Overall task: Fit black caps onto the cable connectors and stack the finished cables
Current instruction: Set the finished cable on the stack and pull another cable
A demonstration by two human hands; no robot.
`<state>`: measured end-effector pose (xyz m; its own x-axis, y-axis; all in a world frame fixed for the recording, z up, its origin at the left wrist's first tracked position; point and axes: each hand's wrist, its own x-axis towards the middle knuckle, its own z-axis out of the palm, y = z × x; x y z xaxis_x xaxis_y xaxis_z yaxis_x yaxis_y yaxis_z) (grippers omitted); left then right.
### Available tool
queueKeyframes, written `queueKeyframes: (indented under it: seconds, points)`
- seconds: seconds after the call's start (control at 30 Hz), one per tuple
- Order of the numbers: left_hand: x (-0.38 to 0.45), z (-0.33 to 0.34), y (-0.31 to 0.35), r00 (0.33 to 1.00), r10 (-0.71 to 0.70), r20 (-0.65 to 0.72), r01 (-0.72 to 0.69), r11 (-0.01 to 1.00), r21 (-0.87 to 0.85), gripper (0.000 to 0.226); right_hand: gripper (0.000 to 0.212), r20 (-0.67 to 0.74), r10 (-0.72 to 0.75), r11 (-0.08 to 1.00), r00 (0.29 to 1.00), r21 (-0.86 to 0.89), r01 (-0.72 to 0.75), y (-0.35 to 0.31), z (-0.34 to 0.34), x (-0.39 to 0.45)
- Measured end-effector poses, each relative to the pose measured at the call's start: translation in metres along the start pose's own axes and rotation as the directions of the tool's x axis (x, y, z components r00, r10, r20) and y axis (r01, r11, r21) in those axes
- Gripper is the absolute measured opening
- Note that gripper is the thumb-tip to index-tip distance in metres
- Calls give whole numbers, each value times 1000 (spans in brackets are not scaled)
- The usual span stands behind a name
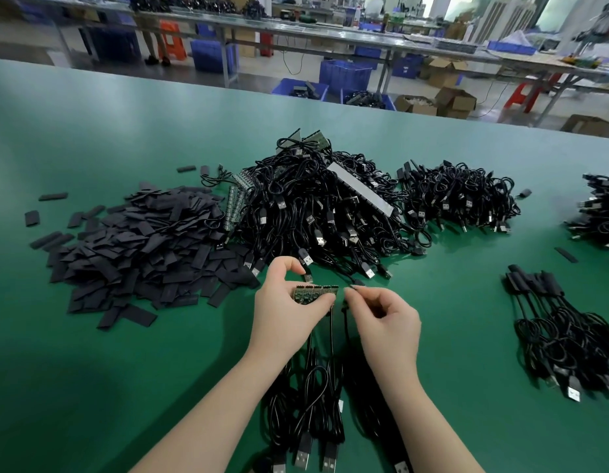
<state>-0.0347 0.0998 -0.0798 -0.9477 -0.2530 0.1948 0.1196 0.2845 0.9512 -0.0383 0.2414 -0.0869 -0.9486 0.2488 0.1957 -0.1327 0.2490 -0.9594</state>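
Observation:
My left hand point(289, 308) grips a small strip of green circuit boards point(316, 293) at the centre, thumb and fingers curled round it. Black cables point(313, 397) hang from the strip down toward me, ending in USB plugs at the bottom edge. My right hand point(381, 319) pinches the end of one thin black cable point(352, 288) just right of the strip. A heap of flat black caps point(139, 250) lies to the left. A big pile of uncapped cables point(323, 206) sits behind my hands. Capped cables point(548, 302) lie in a stack at the right.
A second cable pile point(460, 199) lies at the back right and another point(599, 213) at the right edge. Loose caps are scattered on the green table point(91, 370). Beyond the far edge stand blue crates point(344, 76), cardboard boxes and long workbenches.

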Motion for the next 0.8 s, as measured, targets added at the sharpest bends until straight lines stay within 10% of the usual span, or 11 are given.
queueKeyframes:
  seconds: [0.2, 0.43, 0.53, 0.67, 0.8]
  points:
    - [2, 0, -13, 991, -41, 131, 17, 984, 179, 53, 10, -363, -89, 972, 927, 173, 161, -27, -32, 10]
    - [6, -3, -1, 977, 199, -77, -177, 958, 225, 45, 18, -154, -341, 879, 927, 297, 373, -94, -19, -1]
    - [9, -18, 4, 882, 350, -314, -306, 934, 182, 32, 24, -48, -302, 832, 952, 474, 288, -110, -1, -3]
    - [14, -38, 4, 655, 652, -382, -413, 732, 542, 37, 7, 69, -1, 780, 998, 624, -42, -99, 16, 5]
    - [11, -28, 5, 798, 603, 17, -477, 615, 628, 33, 8, 232, 319, 742, 919, 542, -394, -65, 25, 12]
